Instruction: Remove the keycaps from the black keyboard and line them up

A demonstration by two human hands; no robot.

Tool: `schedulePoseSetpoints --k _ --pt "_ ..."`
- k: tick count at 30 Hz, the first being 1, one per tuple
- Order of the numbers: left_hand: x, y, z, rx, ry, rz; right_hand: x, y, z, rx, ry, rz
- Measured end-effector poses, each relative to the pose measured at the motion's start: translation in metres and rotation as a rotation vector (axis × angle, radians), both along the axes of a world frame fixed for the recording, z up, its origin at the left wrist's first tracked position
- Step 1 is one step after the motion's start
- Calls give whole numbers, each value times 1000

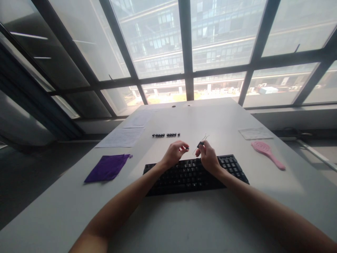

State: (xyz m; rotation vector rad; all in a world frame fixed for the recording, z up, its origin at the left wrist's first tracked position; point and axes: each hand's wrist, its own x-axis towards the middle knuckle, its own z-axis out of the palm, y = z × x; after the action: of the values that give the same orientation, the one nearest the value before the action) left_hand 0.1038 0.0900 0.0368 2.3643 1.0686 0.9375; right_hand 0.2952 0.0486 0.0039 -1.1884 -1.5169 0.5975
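Judging the work as partway: finding a row of loose black keys (171, 135) lying on the table (171, 225) beyond the keyboard (184, 175), seeing most keys sitting in place on it, and being unable to check those behind the hands. Pinching a small dark piece (187, 148), likely a key, in the left hand (176, 153); grasping a black-handled wire tool (200, 144) in the right hand (207, 154). Locating the keyboard below and on the near side of both hands, and the row on the far side of the left hand, slightly left.
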Motion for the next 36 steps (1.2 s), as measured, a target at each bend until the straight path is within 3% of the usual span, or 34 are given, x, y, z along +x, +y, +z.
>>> schedulePoseSetpoints --k 4,8,16,25,36 --pt "-11 52 -4 -43 121 139 -1 0 1 -6 -9 22" --pt "-12 82 -14 -31 224 164 -1 -3 3 -14 -10 28" --pt "-6 102 -28 33 273 143 0 -5 6 -53 -18 65" --pt "-5 131 -30 134 317 238 0 -5 6 -56 -33 70" --pt "-7 138 -28 137 357 289 -1 -6 8 -71 -9 87"
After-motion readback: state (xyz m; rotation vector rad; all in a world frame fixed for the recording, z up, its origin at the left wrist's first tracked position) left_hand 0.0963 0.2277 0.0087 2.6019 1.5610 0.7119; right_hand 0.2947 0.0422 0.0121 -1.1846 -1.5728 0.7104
